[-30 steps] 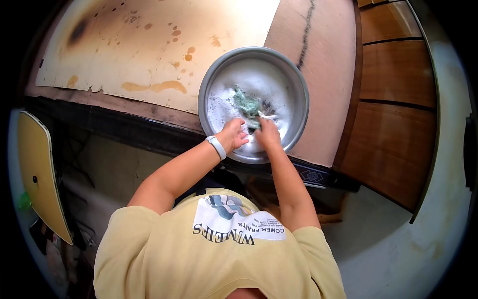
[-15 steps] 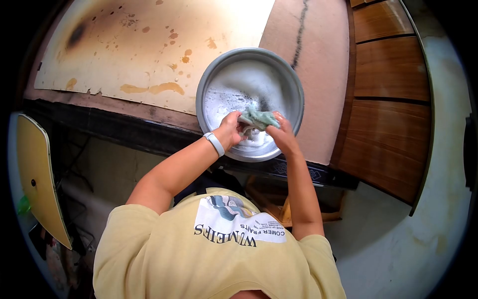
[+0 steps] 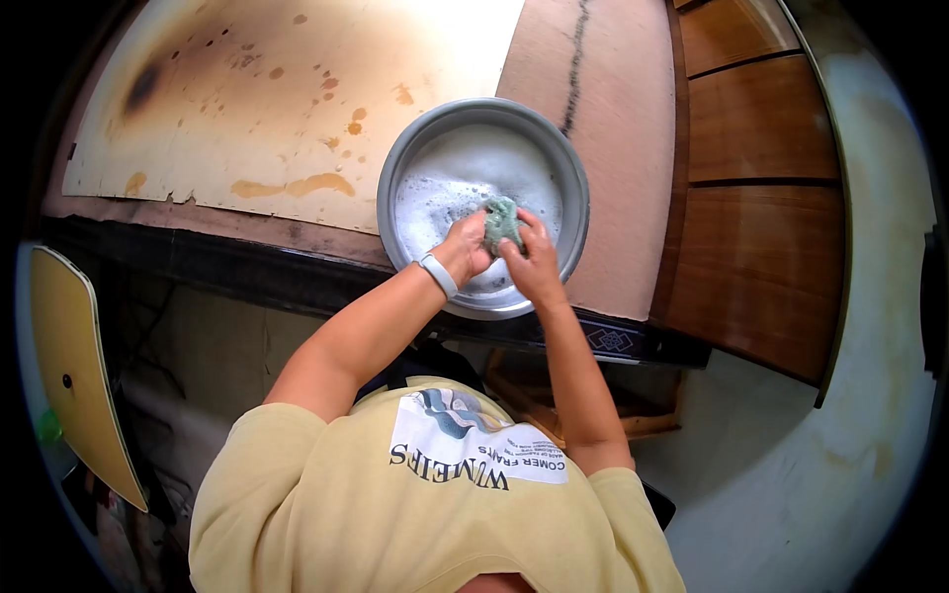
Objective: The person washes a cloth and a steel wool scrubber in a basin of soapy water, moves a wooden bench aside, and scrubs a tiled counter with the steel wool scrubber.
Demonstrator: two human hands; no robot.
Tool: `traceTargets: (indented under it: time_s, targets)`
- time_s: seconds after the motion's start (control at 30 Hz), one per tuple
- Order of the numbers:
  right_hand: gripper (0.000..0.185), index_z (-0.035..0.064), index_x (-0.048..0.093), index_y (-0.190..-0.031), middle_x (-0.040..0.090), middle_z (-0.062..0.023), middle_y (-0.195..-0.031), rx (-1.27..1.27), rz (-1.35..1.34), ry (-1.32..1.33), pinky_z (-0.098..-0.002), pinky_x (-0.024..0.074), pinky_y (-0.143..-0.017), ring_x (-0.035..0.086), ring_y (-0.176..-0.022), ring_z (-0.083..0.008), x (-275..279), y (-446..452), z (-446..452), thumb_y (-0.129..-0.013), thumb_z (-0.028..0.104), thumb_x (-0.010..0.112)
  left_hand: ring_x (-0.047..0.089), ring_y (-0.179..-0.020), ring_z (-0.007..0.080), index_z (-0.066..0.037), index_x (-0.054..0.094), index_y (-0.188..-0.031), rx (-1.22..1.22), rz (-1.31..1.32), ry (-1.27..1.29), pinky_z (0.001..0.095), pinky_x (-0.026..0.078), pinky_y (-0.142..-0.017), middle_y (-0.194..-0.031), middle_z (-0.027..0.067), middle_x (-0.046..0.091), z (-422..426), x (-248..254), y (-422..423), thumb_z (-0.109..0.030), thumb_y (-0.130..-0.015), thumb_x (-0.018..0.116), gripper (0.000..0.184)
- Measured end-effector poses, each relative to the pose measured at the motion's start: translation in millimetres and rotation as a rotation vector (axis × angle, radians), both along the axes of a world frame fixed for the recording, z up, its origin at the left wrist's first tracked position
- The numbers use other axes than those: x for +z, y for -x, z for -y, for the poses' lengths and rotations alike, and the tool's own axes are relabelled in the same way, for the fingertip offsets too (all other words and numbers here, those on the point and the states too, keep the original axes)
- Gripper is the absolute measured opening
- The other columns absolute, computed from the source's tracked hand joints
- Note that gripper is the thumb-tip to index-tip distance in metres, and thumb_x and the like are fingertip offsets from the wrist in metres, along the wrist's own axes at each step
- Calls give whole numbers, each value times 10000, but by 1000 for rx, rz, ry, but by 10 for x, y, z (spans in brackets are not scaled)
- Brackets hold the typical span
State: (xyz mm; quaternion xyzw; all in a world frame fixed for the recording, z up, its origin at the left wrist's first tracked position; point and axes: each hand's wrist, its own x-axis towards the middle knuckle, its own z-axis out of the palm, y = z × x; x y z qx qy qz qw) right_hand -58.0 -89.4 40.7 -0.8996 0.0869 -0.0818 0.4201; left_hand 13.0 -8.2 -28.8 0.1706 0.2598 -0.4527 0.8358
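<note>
A wet green cloth (image 3: 503,221), bunched into a small wad, is pressed between my two hands over a round metal basin (image 3: 387,198). Soapy water (image 3: 479,153) with white foam and bubbles fills the basin. My left hand (image 3: 469,245), with a pale band on its wrist, is closed on the cloth's left side. From the right, the fingers and thumb of my right hand (image 3: 534,261) grip the same wad. Part of the cloth is hidden behind the fingers.
The basin stands near the front edge of a pinkish table (image 3: 618,178). A stained, scorched white board (image 3: 287,119) covers the table's left part. Brown wooden panels (image 3: 761,128) line the right side. A yellowish chair back (image 3: 84,366) stands at lower left.
My hands have drawn closer together, and the cloth that was stretched sideways between them is squeezed into a compact wad. The view has shifted slightly.
</note>
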Motion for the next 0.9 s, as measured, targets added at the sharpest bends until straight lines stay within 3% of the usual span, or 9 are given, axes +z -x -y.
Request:
traceTargets:
  time_s: [0.17, 0.27, 0.33, 0.4, 0.43, 0.53, 0.6, 0.7, 0.9]
  targets:
    - [368, -55, 576, -969, 485, -211, -1176, -266, -1, -68, -352, 394, -879, 497, -1047, -323, -81, -154, -366, -766, 252, 592, 540, -849, 181, -90, 495, -1019, -136, -28, -126, 341, 456, -768, -897, 55, 563, -175, 566, 42, -448, -889, 396, 394]
    - [385, -65, 563, -989, 488, -186, -1190, -438, -3, -463, -341, 398, -874, 507, -1036, -299, -191, -246, -333, -762, 244, 598, 536, -854, 187, -97, 518, -1014, -173, 175, -216, 320, 445, -754, -924, 66, 566, -63, 374, 41, -387, -895, 408, 333]
    - [354, -68, 581, -953, 552, -154, -1100, -489, 16, -518, -307, 423, -824, 546, -944, -235, -264, -321, -290, -755, 224, 602, 548, -874, 171, -91, 506, -1024, -208, 251, -264, 294, 464, -767, -965, 74, 559, -57, 446, 21, -356, -918, 361, 321]
    - [329, -64, 589, -954, 583, -122, -991, -693, -53, -842, -279, 436, -775, 551, -859, -178, -301, -367, -260, -741, 186, 595, 519, -845, 180, -51, 526, -1041, -244, 326, -398, 301, 423, -734, -954, 94, 565, -21, 435, 2, -285, -900, 387, 306]
    - [241, -46, 588, -876, 575, -65, -808, -708, 23, -862, -260, 440, -646, 520, -707, -125, -331, -415, -251, -723, 140, 575, 512, -837, 186, -18, 507, -1056, -230, 386, -425, 311, 412, -734, -949, 114, 562, -14, 483, 8, -281, -899, 363, 339]
    - [150, -22, 553, -768, 530, -25, -677, -737, 60, -881, -263, 403, -539, 466, -599, -103, -261, -466, -217, -716, 119, 556, 505, -831, 161, -63, 533, -1015, -283, 441, -464, 290, 407, -745, -958, 69, 551, 26, 318, -12, -292, -909, 371, 300]
    - [134, -12, 551, -809, 546, -33, -732, -754, 6, -872, -264, 419, -578, 496, -637, -120, -238, -487, -188, -713, 80, 564, 500, -833, 168, -31, 535, -995, -249, 458, -502, 292, 399, -749, -953, 86, 549, 59, 270, 18, -294, -901, 373, 322]
    - [133, 11, 491, -640, 463, 7, -592, -816, 114, -802, -268, 344, -476, 386, -531, -91, -266, -538, -184, -708, 114, 540, 493, -810, 168, 34, 522, -954, -286, 481, -547, 304, 404, -731, -904, 118, 545, 57, 312, 32, -297, -898, 363, 371]
    - [135, 8, 463, -624, 410, 8, -564, -876, 148, -664, -277, 339, -472, 360, -525, -92, -260, -565, -166, -688, 110, 525, 502, -739, 168, 34, 514, -935, -296, 540, -526, 315, 417, -649, -838, 113, 542, 23, 336, 63, -311, -895, 360, 380]
